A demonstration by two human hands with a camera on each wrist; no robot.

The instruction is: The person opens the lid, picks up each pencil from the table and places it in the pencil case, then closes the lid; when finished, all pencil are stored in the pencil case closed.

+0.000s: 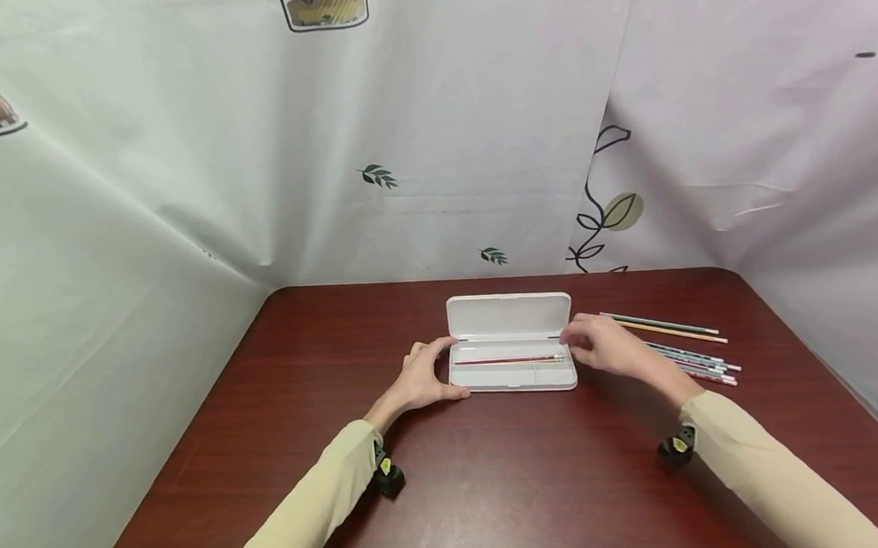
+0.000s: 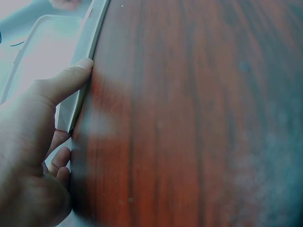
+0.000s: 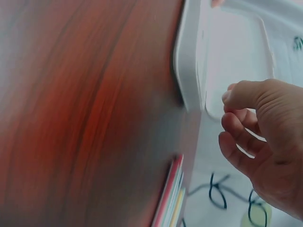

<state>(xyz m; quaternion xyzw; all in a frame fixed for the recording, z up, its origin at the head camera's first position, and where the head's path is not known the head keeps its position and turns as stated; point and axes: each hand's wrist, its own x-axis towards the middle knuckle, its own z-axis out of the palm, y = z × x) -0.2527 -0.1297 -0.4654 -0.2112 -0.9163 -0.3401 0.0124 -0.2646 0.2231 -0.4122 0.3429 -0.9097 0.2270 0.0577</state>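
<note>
A white pencil case [image 1: 498, 380] lies on the table with its hinged lid [image 1: 509, 316] raised at the back. In its long rear compartment lie a red pencil [image 1: 499, 360] and a paler one close beside it. My left hand [image 1: 420, 380] grips the case's left end; in the left wrist view, the thumb [image 2: 71, 81] presses on the front edge. Over the right end of the case is my right hand [image 1: 599, 342], its fingers loosely bent and thumb near the index finger. The right wrist view shows nothing between those fingertips [image 3: 229, 97].
Right of the case, several pencils [image 1: 700, 365] lie in a loose bunch, with green and yellow ones [image 1: 669, 326] behind them, partly hidden by my right hand. White printed cloth [image 1: 431, 125] hangs behind and beside the dark red-brown table [image 1: 494, 478].
</note>
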